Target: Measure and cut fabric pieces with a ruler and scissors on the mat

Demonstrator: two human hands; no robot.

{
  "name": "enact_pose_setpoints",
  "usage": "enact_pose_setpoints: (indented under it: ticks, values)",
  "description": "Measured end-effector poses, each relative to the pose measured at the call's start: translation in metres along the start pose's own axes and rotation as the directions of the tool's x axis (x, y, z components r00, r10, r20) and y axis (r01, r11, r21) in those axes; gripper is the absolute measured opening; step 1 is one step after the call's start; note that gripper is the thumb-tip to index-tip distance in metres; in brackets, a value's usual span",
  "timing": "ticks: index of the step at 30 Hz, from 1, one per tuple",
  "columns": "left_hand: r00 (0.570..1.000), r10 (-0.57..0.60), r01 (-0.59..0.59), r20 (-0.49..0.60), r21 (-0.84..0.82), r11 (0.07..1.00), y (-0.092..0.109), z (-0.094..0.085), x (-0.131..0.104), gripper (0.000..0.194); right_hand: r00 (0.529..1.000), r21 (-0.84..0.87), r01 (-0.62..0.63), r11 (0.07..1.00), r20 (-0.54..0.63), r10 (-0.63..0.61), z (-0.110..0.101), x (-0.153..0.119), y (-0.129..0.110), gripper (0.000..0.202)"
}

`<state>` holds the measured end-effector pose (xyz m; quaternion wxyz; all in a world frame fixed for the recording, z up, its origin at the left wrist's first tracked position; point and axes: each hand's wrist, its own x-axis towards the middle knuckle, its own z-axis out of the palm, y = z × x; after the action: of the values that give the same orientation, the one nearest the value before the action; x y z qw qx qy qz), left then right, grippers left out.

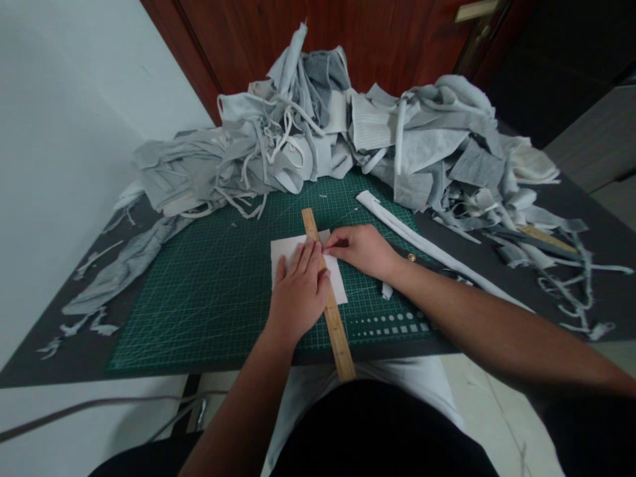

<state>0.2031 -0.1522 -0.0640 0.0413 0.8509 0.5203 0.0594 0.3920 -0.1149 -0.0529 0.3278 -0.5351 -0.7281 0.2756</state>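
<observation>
My left hand [301, 285] lies flat with fingers stretched out, pressing a wooden ruler [338, 331] and a white rectangular piece [338, 281], fabric or paper, onto the green cutting mat [199, 298]. The ruler runs lengthwise over the white piece, its near end past the table edge. Along the ruler's right side, my right hand [365, 250] is closed in a pinch near the top right of the white piece. Whatever is between its fingertips is too small to make out. Under the right forearm, scissors [411, 257] are partly hidden.
Heaps of grey fabric scraps [298, 146] line the back, with more scraps [447, 146] at right. A long white fabric strip [422, 242] slants behind my right arm. Grey cloth [134, 265] lies at left on the dark table [59, 331]. A wooden door [397, 40] stands behind.
</observation>
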Motion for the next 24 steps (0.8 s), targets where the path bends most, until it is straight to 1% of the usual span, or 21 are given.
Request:
enact_pose_setpoints:
  ticks: [3, 7, 11, 15, 19, 22, 24]
  values:
    - [1.0, 0.001, -0.001, 0.002, 0.004, 1.0, -0.0001, 0.0001, 0.0001, 0.058, 1.0, 0.011, -0.007, 1.0, -0.008, 0.007, 0.0011, -0.0001, -0.0003, 0.013]
    - [1.0, -0.003, 0.003, 0.0, 0.004, 1.0, -0.0004, 0.0003, -0.0001, 0.058, 1.0, 0.085, -0.028, 0.996, -0.007, 0.029, 0.0028, -0.0001, -0.0004, 0.018]
    - [1.0, 0.0, 0.0, 0.0, 0.001, 1.0, -0.0005, 0.0001, -0.0002, 0.058, 1.0, 0.115, -0.006, 0.993, -0.012, 0.008, 0.0049, 0.0001, 0.0002, 0.019]
    - [1.0, -0.003, 0.003, -0.006, -0.004, 1.0, 0.0002, 0.0002, -0.0001, 0.058, 1.0, 0.106, -0.018, 0.994, -0.014, 0.019, 0.0061, 0.0001, 0.0008, 0.006]
    - [1.0, -0.007, 0.007, 0.008, -0.001, 1.0, 0.0009, -0.0007, 0.0, 0.059, 1.0, 0.116, 0.014, 0.993, -0.012, -0.013, 0.0065, -0.0003, 0.002, 0.01]
    - [1.0, -0.013, 0.013, 0.022, 0.003, 1.0, 0.0011, -0.0016, 0.0, 0.059, 0.999, 0.053, 0.025, 0.998, 0.018, -0.026, 0.0059, -0.0008, 0.0015, 0.01]
    - [1.0, -0.014, 0.014, 0.025, 0.002, 1.0, 0.0011, -0.0017, 0.0, 0.059, 0.999, 0.024, 0.012, 1.0, 0.038, -0.013, 0.005, -0.0013, 0.0, 0.011]
